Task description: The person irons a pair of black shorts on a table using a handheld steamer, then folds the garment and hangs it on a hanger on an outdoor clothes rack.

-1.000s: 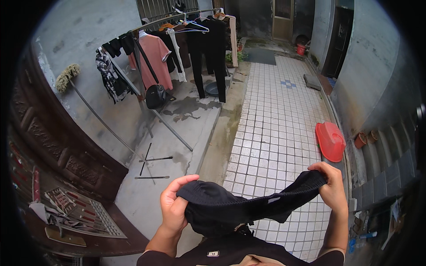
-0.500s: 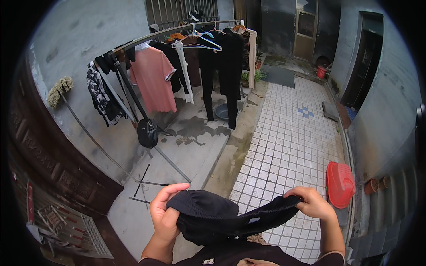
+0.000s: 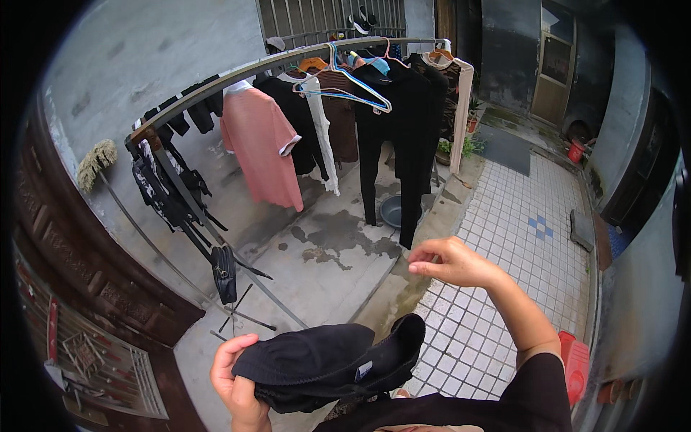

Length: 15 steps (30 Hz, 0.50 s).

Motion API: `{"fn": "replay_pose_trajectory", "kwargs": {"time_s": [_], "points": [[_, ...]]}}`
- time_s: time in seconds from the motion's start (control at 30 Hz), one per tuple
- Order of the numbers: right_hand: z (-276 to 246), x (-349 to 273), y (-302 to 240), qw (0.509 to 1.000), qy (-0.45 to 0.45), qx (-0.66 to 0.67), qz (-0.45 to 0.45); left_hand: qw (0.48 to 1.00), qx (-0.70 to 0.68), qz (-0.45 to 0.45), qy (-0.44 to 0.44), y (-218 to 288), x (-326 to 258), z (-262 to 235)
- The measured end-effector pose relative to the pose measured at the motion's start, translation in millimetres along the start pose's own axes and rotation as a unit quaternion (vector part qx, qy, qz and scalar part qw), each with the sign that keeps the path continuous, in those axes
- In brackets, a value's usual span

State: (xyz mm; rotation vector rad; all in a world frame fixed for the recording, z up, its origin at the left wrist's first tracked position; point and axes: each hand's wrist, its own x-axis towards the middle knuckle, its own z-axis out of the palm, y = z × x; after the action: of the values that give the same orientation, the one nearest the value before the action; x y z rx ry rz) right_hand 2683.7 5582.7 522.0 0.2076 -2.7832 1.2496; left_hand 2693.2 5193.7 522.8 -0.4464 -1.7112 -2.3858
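Observation:
My left hand [image 3: 241, 385] grips a black elastic-waisted garment [image 3: 309, 360] at its left end, the thumb along the outside of the band. A small pale label shows inside the waistband, and the other end sags loose to the right. Whether it is trousers or shorts cannot be told. My right hand [image 3: 450, 262] is raised ahead of it, holding nothing, with fingers loosely bent and a gap at the thumb. Beyond that hand, blue and white hangers [image 3: 345, 93] hang without clothes on a metal rail [image 3: 237, 72], beside black trousers [image 3: 392, 137].
A pink shirt [image 3: 259, 144] and other clothes hang along the rail. A black bag [image 3: 224, 273] dangles from its left end. A mop [image 3: 98, 164] leans on the left wall. On the right are white floor tiles [image 3: 497, 252] and a red plastic tub [image 3: 574, 367].
My right hand has let go of the garment and moved up and forward, to the left. The left hand has shifted lower and left with the garment. The view has come closer to the rail.

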Motion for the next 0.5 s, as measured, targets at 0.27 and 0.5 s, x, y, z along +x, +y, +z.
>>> {"fn": "replay_pose_trajectory", "kwargs": {"time_s": [0.27,0.5], "points": [[-88,280,70,0.838,0.373,-0.354,-0.183,0.996,0.052,0.011,0.078,-43,83,32],[-154,426,115,0.766,0.422,-0.478,-0.078,0.988,0.089,0.045,0.115,-62,133,63]]}}
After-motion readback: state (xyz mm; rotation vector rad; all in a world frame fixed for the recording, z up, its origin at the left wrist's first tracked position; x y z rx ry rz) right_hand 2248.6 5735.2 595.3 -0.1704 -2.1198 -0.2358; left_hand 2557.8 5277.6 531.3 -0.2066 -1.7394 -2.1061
